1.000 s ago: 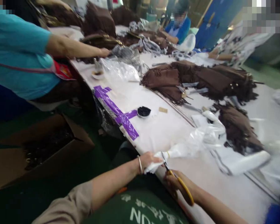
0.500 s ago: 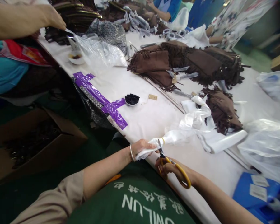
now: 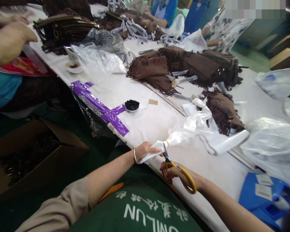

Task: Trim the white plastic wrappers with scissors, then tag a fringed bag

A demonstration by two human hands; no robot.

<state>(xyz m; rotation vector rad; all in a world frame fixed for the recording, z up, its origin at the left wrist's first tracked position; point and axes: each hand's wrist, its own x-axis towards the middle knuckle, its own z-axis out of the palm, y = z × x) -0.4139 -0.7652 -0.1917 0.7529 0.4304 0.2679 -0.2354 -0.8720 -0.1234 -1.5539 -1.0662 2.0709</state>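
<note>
My left hand (image 3: 147, 150) is closed around the gathered end of a white plastic bundle (image 3: 181, 136) at the table's near edge. A thin yellow band circles the bundle just right of my fingers. In my right hand (image 3: 172, 172) are scissors with yellow handles (image 3: 189, 183), my fingers through the loops. Their blades point up and touch or nearly touch the plastic beside the band. The bundle's loose part spreads over the table toward a white plastic roll (image 3: 232, 142).
Brown fringed bags (image 3: 154, 67) lie across the white table (image 3: 145, 120). Purple tape (image 3: 99, 104) marks the left edge, beside a small cup with black material (image 3: 131, 105). An open carton (image 3: 70, 141) stands lower left. Another person's arm (image 3: 9, 42) reaches in upper left.
The view has shifted slightly, moving the table items left. The other person's arm at upper left has drawn back from the clear plastic bag. My hands keep their hold on plastic and scissors.
</note>
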